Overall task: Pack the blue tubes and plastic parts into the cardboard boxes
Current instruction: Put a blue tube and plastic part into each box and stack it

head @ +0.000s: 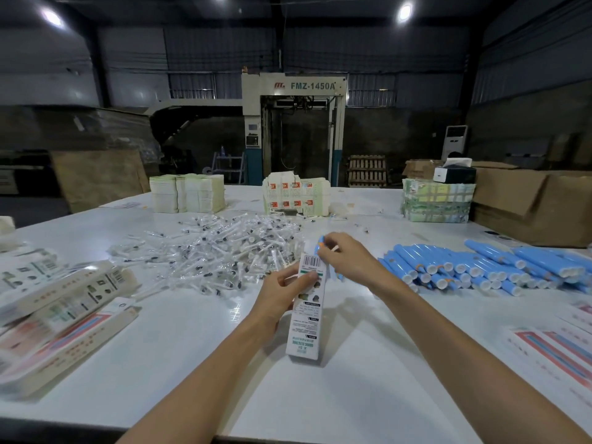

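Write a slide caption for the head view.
Left hand grips a carton while right hand holds a blue tube at its top.

Grey machine [293,85] at back wall — wooden pallets [366,170] beside it, white cooler unit [454,141] further right.

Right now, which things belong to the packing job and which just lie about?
Job: narrow white printed carton in left hand; blue plastic tube pinched by right hand; blue tube pile; heap of clear-wrapped plastic parts.
Lying about: black tissue box; stacked wooden pallets; FMZ-1450A machine.
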